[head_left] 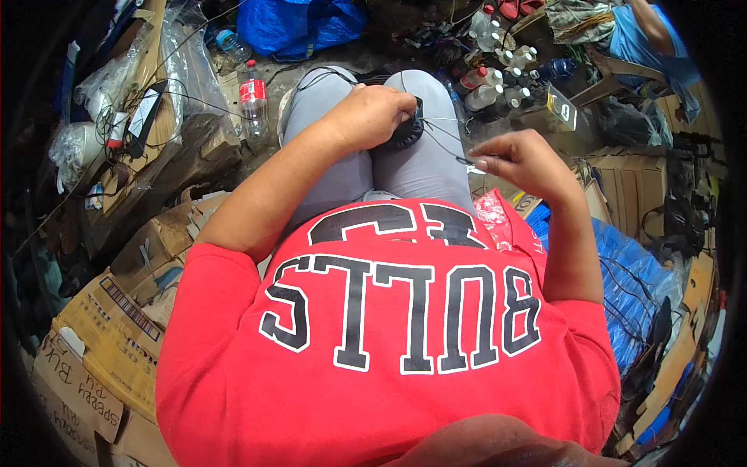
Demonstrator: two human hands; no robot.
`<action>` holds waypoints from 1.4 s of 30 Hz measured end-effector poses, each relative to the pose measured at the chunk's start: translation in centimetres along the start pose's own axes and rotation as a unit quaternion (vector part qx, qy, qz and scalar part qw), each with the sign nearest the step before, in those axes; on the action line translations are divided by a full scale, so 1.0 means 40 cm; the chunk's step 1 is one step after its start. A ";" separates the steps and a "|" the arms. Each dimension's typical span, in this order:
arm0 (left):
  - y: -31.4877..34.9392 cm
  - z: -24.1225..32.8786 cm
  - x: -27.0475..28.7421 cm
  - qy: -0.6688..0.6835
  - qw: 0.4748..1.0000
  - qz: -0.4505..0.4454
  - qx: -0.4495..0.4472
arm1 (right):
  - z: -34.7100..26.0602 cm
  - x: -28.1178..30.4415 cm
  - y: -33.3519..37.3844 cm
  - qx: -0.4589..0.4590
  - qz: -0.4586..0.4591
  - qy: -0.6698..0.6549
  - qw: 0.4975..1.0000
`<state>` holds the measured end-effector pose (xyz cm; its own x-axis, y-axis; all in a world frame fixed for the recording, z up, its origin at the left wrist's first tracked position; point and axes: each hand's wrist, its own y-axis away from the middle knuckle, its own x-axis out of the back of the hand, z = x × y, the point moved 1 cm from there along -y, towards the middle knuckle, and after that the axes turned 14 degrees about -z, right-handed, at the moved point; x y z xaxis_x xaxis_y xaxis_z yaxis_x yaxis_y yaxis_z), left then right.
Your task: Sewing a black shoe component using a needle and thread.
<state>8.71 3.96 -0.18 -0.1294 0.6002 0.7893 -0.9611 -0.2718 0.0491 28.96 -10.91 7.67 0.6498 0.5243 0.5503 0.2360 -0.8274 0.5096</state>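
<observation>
My left hand [381,114] is closed on a small black rounded piece [406,138] with a ribbed edge, held above my grey-trousered knees. Its exact kind does not show, since my fingers cover part of it. Thin dark thread [442,145] runs from this piece toward my right hand [520,162]. That hand is raised to the right of my knees, thumb and forefinger drawn close together at the thread's end. A pale strand also sticks out beside the black piece.
A red-labelled bottle [253,100] stands left of my knees. Several small bottles [486,87] cluster at the far right, near a person in blue [654,47]. A blue bag [299,27] lies ahead. Cardboard [117,335] is at my left, blue plastic sheeting [626,280] at my right.
</observation>
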 end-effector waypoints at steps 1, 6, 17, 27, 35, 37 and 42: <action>-0.002 0.003 0.000 0.001 1.000 -0.001 -0.006 | -0.004 0.004 0.011 -0.002 0.001 -0.001 1.000; 0.000 0.008 0.008 -0.010 0.999 -0.031 0.003 | -0.007 0.065 -0.031 0.028 0.215 0.173 0.961; 0.015 -0.008 0.003 0.007 0.999 -0.029 0.022 | -0.045 0.035 -0.150 0.108 0.116 0.353 0.922; 0.049 -0.022 0.003 -0.128 0.991 -0.049 -0.004 | -0.046 -0.014 -0.219 0.108 0.004 0.414 0.904; 0.326 -0.111 0.105 -0.138 0.979 0.079 0.126 | 0.197 0.060 -0.079 -0.102 0.103 0.127 0.981; 0.343 -0.100 0.147 0.151 0.957 0.160 0.190 | 0.202 0.102 -0.070 -0.030 0.171 -0.211 0.962; 0.181 0.066 0.215 0.410 0.885 0.193 -0.106 | -0.013 0.082 -0.211 0.342 0.137 -0.474 0.800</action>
<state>1.27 5.17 8.58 -0.5083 0.8611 0.0094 -0.8199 -0.4806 -0.3111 28.74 -2.10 5.50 0.9242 0.1848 -0.3343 0.1204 -0.9715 -0.2042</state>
